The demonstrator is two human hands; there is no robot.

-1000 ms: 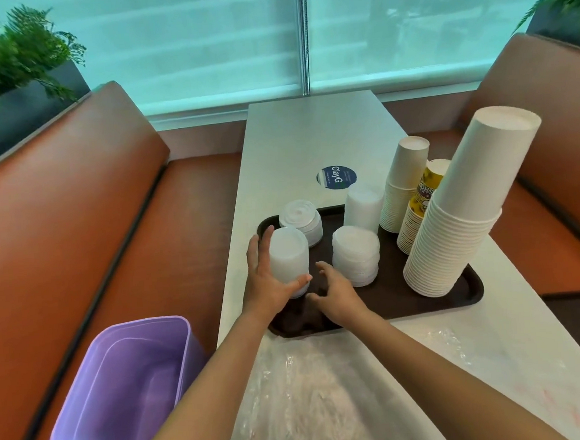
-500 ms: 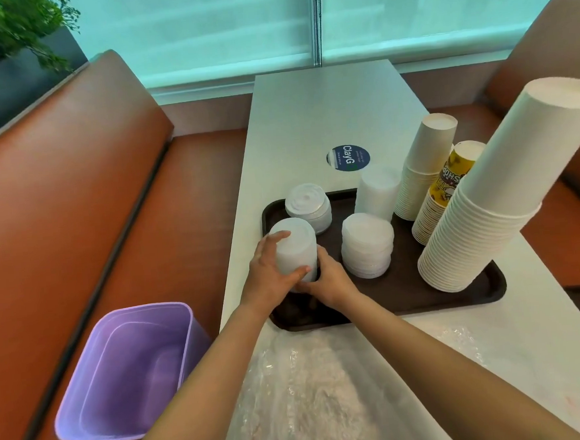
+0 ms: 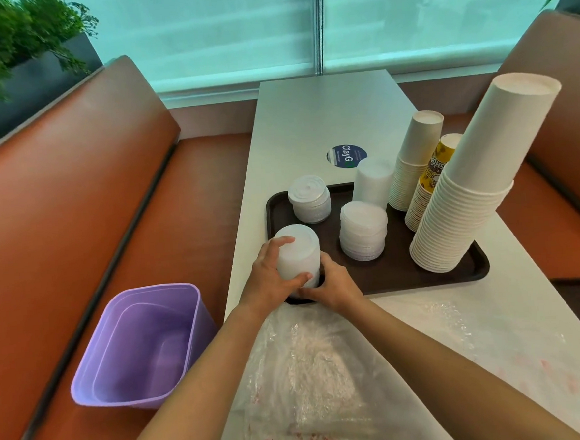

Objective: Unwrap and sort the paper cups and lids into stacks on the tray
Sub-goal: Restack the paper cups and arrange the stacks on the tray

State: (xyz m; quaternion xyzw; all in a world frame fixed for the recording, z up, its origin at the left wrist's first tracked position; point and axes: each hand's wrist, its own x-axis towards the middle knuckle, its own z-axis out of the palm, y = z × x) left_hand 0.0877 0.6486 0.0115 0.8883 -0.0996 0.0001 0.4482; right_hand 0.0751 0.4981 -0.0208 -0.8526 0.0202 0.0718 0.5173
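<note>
A dark brown tray (image 3: 405,273) lies on the white table (image 3: 326,114). At its near left corner stands a white stack of lids (image 3: 301,250). My left hand (image 3: 268,279) wraps around its left side, thumb across the front. My right hand (image 3: 331,285) holds its base from the right. Three more lid stacks stand on the tray: a ridged one (image 3: 309,199), a low flat one (image 3: 363,230) and a tall one (image 3: 373,183). On the right rise a big white cup stack (image 3: 468,190), a yellow printed cup stack (image 3: 430,182) and a slimmer white cup stack (image 3: 413,163).
Crumpled clear plastic wrapping (image 3: 326,372) covers the near table in front of me. A purple bin (image 3: 139,347) sits on the orange bench (image 3: 58,219) at my left. A round blue sticker (image 3: 345,154) marks the table beyond the tray. Another bench runs along the right.
My right hand came in from the tray floor and closed on the base of the lid stack. The left hand's grip on the stack tightened. The camera shifted slightly.
</note>
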